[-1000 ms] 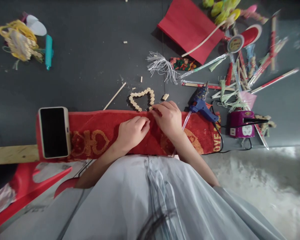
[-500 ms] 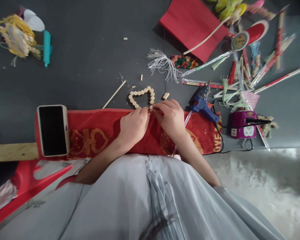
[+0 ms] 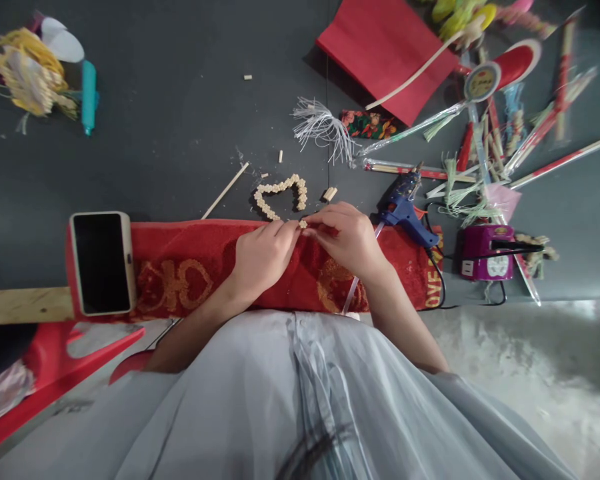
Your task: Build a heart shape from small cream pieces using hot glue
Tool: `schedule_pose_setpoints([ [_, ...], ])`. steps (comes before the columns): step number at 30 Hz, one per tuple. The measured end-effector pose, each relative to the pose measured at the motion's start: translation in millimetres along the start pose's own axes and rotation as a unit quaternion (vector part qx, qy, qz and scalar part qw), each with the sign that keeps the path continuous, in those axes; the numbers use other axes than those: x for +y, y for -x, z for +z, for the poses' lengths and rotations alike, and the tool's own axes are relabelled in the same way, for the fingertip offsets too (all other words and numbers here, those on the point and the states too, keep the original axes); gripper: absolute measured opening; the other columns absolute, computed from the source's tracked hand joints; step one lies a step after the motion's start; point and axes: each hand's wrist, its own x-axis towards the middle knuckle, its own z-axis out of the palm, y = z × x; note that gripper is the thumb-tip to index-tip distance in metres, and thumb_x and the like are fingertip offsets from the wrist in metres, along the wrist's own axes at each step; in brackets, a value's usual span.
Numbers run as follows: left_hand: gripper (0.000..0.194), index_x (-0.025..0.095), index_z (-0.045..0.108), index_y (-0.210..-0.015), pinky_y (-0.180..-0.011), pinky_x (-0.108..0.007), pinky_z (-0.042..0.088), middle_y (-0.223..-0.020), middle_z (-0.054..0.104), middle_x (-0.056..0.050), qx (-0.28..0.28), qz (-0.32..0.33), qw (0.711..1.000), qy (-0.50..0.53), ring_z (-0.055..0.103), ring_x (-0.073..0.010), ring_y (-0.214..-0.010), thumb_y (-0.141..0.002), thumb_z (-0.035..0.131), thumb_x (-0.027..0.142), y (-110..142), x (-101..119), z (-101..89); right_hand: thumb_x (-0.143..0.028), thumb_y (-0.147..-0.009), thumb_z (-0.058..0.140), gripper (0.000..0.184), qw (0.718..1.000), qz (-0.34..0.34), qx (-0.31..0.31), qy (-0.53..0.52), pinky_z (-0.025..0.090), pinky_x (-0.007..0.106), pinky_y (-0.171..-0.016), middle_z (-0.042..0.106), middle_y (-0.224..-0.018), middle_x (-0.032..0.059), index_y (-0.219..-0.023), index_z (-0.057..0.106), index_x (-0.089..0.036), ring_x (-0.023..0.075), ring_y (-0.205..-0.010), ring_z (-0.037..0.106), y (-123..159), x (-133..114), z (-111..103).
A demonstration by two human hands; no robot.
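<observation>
Since half a second ago: small pale cluster (image 3: pixel 303 225) pulled slightly toward the body, off the heart outline (image 3: pixel 295 180), right hand (image 3: pixel 350 237) moved with it. Left to right: yellow strand bundle (image 3: pixel 25 73), then teal tube (image 3: pixel 89 98) beside it, both at far left of the counter (image 3: pixel 170 127). Below them, white-cased phone (image 3: pixel 103 263) lies on the left end of the red cloth (image 3: pixel 220 247). Thin stick (image 3: pixel 225 191) next, then the heart outline flat on the counter, lower side open. Left hand (image 3: pixel 265 257) over the cloth, fingers bunched, tips right by the cluster; can't tell if they grip it. Cluster sits at the cloth's far edge, just below the heart's right end. Right hand: fingers narrow, pinching the cluster between thumb and index. Few pale pieces (image 3: pixel 330 194) beyond that hand, blue glue gun (image 3: pixel 405 212) to its right, purple power socket (image 3: pixel 487 253) further right
</observation>
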Motion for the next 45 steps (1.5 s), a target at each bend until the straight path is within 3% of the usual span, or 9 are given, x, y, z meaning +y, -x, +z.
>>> schedule_pose_setpoints([
  [5,0.032,0.018,0.072,-0.109,-0.063,-0.029,0.039,-0.098,0.077,-0.009,0.007,-0.005,1.0,0.021,0.071,-0.0211,-0.082,-0.102,0.045,0.033,-0.8,0.8,-0.5,-0.021,-0.09,0.064,0.014,1.0,-0.006,0.007,0.01,0.051,0.032,-0.076,0.074,-0.083,0.0056,-0.091,0.078,-0.02,0.0192,-0.079,0.065,-1.5,-1.5,-0.4],
  [13,0.025,0.018,0.073,-0.102,-0.063,-0.027,0.039,-0.09,0.077,-0.006,0.032,-0.021,0.997,0.069,0.07,-0.0185,-0.079,-0.099,0.054,0.034,-0.4,1.0,1.1,-0.017,-0.09,0.061,0.018,0.998,-0.044,0.004,0.033,0.05,0.032,-0.074,0.074,-0.083,0.0062,-0.09,0.078,-0.02,0.0194,-0.077,0.063,-1.9,-0.2,0.8],
  [18,0.016,0.018,0.071,-0.093,-0.06,-0.026,0.039,-0.083,0.073,-0.003,0.044,-0.054,0.996,0.051,0.067,-0.0161,-0.074,-0.093,0.059,0.029,-3.6,2.1,3.5,-0.012,-0.089,0.052,0.028,0.995,-0.05,-0.074,0.05,0.051,0.033,-0.078,0.075,-0.088,0.0079,-0.093,0.078,-0.018,0.021,-0.084,0.065,-10.5,-1.6,-11.4],
  [22,0.017,0.02,0.07,-0.097,-0.061,-0.027,0.04,-0.091,0.074,-0.003,0.042,-0.082,0.996,0.02,0.069,-0.0179,-0.081,-0.094,0.056,0.03,-8.6,4.1,9.2,-0.015,-0.087,0.054,0.024,0.99,0.002,-0.1,0.096,0.049,0.035,-0.081,0.075,-0.091,0.0081,-0.093,0.077,-0.019,0.0228,-0.087,0.065,-29.7,-2.5,-26.7],
  [25,0.021,0.021,0.07,-0.102,-0.059,-0.029,0.039,-0.096,0.075,-0.005,0.033,-0.095,0.995,-0.019,0.07,-0.0202,-0.083,-0.095,0.053,0.032,-11.9,6.2,13.0,-0.013,-0.082,0.058,0.027,0.986,0.023,-0.104,0.126,0.049,0.037,-0.084,0.072,-0.09,0.0066,-0.102,0.075,-0.02,0.0235,-0.088,0.064,-45.6,-1.2,-32.5],
  [31,0.026,0.02,0.069,-0.102,-0.053,-0.031,0.032,-0.095,0.075,-0.005,0.001,-0.091,0.994,-0.062,0.07,-0.0215,-0.077,-0.098,0.047,0.033,-16.1,11.1,9.7,-0.009,-0.075,0.058,0.062,0.98,-0.006,-0.153,0.127,0.047,0.045,-0.098,0.068,-0.108,0.0102,-0.136,0.057,-0.016,0.0279,-0.106,0.061,-60.8,1.6,-27.6],
  [37,0.029,0.018,0.068,-0.102,-0.052,-0.031,0.032,-0.091,0.073,-0.006,-0.008,-0.092,0.993,-0.075,0.07,-0.0212,-0.076,-0.1,0.044,0.034,-15.5,12.8,6.5,-0.01,-0.074,0.057,0.065,0.977,-0.024,-0.175,0.117,0.043,0.048,-0.105,0.064,-0.125,0.0149,-0.139,0.054,-0.013,0.0313,-0.117,0.058,-59.9,5.6,-22.8],
  [45,0.029,0.018,0.068,-0.106,-0.055,-0.03,0.036,-0.095,0.075,-0.007,-0.009,-0.099,0.993,-0.07,0.071,-0.0207,-0.079,-0.101,0.044,0.033,-16.8,14.0,9.5,-0.009,-0.075,0.054,0.066,0.978,-0.025,-0.173,0.11,0.046,0.046,-0.102,0.065,-0.125,0.0146,-0.141,0.054,-0.015,0.0305,-0.113,0.059,-58.7,8.0,-23.6],
])
